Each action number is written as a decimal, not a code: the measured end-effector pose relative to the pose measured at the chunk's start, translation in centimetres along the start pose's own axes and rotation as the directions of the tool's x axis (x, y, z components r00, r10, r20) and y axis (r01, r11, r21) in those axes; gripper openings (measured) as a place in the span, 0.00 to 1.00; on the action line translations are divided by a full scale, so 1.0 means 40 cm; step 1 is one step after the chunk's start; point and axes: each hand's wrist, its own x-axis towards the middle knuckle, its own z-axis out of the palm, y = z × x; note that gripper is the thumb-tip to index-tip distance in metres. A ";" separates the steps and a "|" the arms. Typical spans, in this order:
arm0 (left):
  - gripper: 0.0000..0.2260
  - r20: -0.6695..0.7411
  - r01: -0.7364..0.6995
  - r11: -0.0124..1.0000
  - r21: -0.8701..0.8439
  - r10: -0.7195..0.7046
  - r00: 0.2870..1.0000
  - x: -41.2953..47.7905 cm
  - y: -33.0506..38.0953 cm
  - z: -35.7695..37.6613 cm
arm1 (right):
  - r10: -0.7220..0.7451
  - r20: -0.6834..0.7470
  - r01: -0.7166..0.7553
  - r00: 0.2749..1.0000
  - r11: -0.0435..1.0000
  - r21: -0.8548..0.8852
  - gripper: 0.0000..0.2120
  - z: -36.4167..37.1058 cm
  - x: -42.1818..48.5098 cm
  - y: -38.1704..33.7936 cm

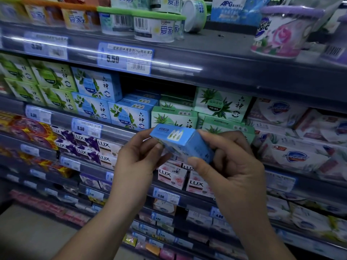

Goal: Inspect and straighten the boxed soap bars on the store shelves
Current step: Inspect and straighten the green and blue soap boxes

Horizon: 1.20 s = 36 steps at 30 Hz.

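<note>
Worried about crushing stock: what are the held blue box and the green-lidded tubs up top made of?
Blue soap box, held by both hands: apparently thin printed cardboard with a slight sheen, sharp folded edges. Green-lidded tubs: likely moulded plastic, glossy, with rounded rims and printed labels.

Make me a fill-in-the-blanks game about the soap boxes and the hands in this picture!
1. Both hands, left hand and right hand, hold one ____ soap box.
2. The price tag under the green-lidded tubs reads ____.
3. The pink rose boxes below the hands say ____.

Missing words: blue; 5.50; LUX
</note>
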 end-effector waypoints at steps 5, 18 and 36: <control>0.13 0.009 -0.073 0.995 0.072 0.072 0.997 0.003 0.008 -0.019 | 0.039 -0.016 -0.038 0.999 0.999 0.029 0.17 0.011 0.008 0.002; 0.13 -0.010 -0.013 0.994 0.105 0.014 1.000 0.021 0.078 -0.019 | 0.539 0.002 -0.517 0.843 0.808 0.283 0.20 0.026 0.040 0.017; 0.15 -0.064 -0.295 0.859 0.418 0.352 0.934 0.069 0.108 -0.086 | 0.328 -0.061 -0.324 0.943 0.944 0.062 0.18 0.090 0.075 0.005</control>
